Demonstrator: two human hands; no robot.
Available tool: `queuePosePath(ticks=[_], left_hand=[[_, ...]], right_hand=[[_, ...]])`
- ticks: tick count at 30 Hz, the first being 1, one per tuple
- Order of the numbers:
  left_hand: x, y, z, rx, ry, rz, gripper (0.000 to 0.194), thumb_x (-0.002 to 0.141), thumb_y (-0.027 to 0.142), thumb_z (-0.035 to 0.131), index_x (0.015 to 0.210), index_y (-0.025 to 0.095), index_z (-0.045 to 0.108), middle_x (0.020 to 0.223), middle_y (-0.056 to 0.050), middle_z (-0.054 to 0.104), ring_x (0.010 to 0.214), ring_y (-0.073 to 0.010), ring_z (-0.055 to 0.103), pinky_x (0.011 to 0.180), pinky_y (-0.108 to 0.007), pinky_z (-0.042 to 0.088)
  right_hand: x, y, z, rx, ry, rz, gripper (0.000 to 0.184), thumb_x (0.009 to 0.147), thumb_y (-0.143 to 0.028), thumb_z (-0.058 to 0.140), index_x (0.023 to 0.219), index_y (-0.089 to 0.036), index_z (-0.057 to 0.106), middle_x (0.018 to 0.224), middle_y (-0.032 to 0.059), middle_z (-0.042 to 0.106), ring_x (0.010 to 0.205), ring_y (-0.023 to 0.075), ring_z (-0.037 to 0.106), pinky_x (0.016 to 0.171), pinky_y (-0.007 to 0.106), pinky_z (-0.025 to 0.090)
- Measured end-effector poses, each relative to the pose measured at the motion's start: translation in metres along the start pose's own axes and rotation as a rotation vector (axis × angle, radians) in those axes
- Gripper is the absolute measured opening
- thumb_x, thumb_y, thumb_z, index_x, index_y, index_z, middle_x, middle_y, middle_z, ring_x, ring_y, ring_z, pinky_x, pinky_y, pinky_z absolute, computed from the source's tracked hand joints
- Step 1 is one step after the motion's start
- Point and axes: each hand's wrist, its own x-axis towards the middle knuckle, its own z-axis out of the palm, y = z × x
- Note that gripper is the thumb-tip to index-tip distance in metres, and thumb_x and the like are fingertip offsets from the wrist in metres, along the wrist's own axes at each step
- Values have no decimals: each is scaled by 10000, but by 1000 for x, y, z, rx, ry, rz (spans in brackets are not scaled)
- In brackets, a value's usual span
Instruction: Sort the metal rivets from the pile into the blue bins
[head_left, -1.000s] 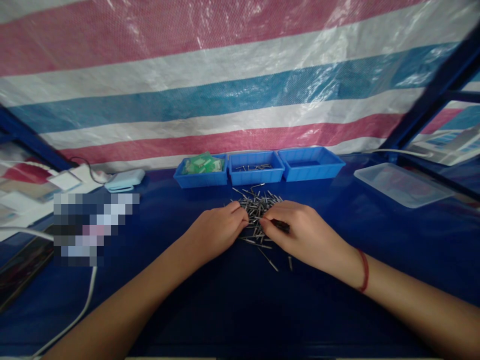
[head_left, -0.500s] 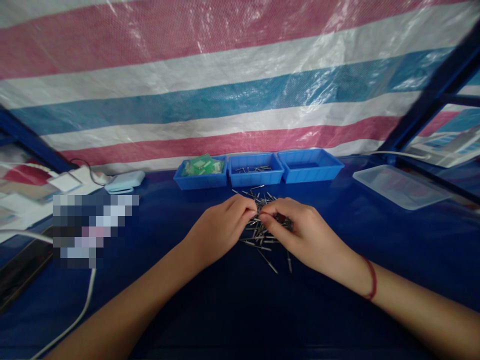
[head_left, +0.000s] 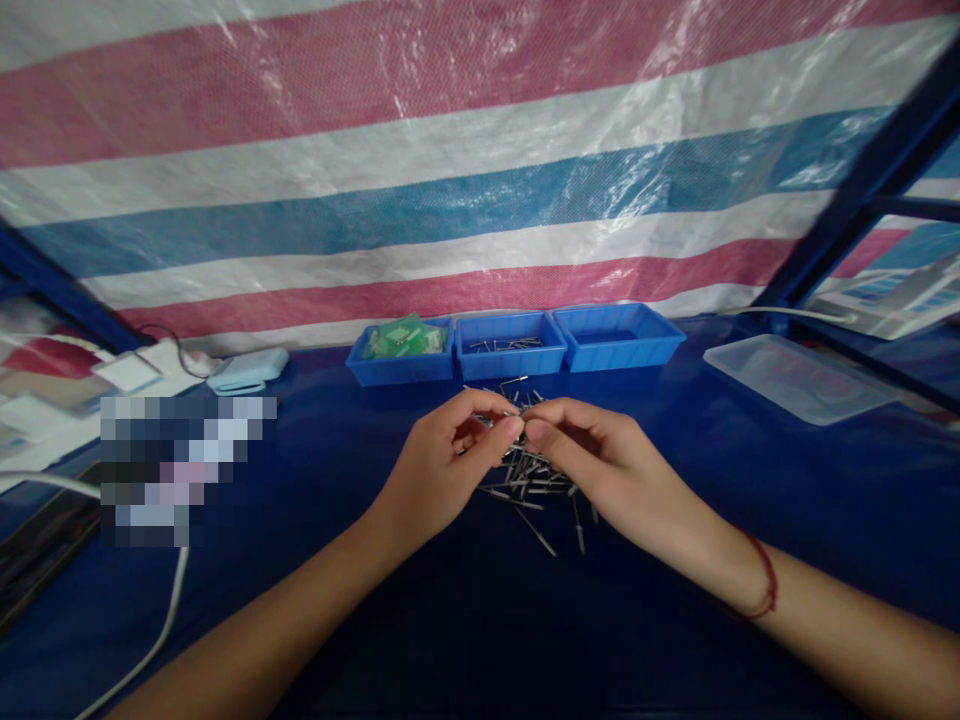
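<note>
A loose pile of thin silver blind rivets (head_left: pixel 536 478) lies on the dark blue table, a few strays pointing toward me. Above the pile, my left hand (head_left: pixel 442 455) pinches with thumb and forefinger; a bit of metal, seemingly a blind rivet, shows at the tips. My right hand (head_left: pixel 600 450), with a dark red cord on its wrist, is closed in a pinch right beside it, fingertips almost touching the left ones. What sits between the fingertips is mostly hidden. Behind the pile, a blue bin (head_left: pixel 512 362) holds several more rivets.
Left of that bin stands a blue bin (head_left: pixel 405 371) of green packets; to its right is another blue bin (head_left: pixel 622 350). A translucent plastic lid (head_left: pixel 799 380) lies at right. At left are a light blue case (head_left: pixel 247 370), a white cable (head_left: pixel 178 590) and a dark phone-like slab (head_left: pixel 45 545).
My left hand has turned, so its thumb and curled fingers show more openly. The right fingers have straightened slightly, and both hands remain together over the pile. The view has tilted a little.
</note>
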Motion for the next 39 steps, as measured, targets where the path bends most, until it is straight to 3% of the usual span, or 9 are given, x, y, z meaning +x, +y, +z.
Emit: queuePosePath(ticks=[8, 15, 20, 27, 31, 34, 39], left_hand=[[1, -3, 1, -62, -45, -35, 185, 828, 323, 565, 925, 171, 608, 620, 34, 570, 552, -94, 534, 506, -196, 399], [2, -2, 1, -74, -33, -32, 164, 827, 293, 559, 914, 170, 622, 690, 26, 599, 584, -88, 540, 548, -194, 420], [4, -6, 2, -34, -51, -38, 187, 842, 301, 534, 950, 180, 626, 766, 13, 630, 609, -96, 540, 567, -203, 425], [4, -9, 2, -46, -129, -23, 235, 883, 316, 456, 967, 166, 617, 843, -9, 645, 657, -112, 568, 619, -225, 452], [5, -10, 3, -12, -178, 3, 246, 894, 309, 425, 934, 150, 608, 783, -8, 623, 654, -114, 563, 612, -225, 437], [4, -10, 4, 18, -146, -3, 274, 911, 331, 389, 993, 151, 578, 768, -6, 606, 629, -110, 545, 595, -229, 425], [1, -12, 2, 112, -34, -24, 332, 913, 364, 397, 1174, 186, 501, 841, -13, 615, 635, -112, 543, 599, -241, 424]], right_hand=[[2, 1, 0, 42, 13, 28, 175, 829, -284, 548, 721, -157, 601, 617, -23, 576, 521, 73, 493, 495, 202, 408], [0, 8, 1, 36, 116, -64, 118, 786, -294, 605, 785, -176, 604, 726, 14, 644, 651, 120, 590, 586, 242, 481], [-3, 8, 1, -131, 168, -135, 78, 798, -261, 594, 809, -186, 612, 711, 5, 620, 606, 115, 572, 545, 242, 465], [-6, 3, -1, -371, 133, -287, 62, 816, -172, 547, 829, -194, 603, 712, -9, 609, 580, 96, 545, 540, 226, 442], [-4, 3, -4, -548, 86, -434, 74, 823, -148, 511, 802, -178, 575, 735, 8, 595, 638, 109, 545, 604, 245, 441], [2, 4, -9, -669, 77, -483, 80, 827, -179, 509, 759, -172, 552, 704, 13, 573, 642, 123, 538, 613, 261, 430], [37, 5, -26, -812, 315, -467, 144, 857, -278, 495, 794, -178, 577, 699, 25, 595, 624, 135, 543, 605, 273, 422]])
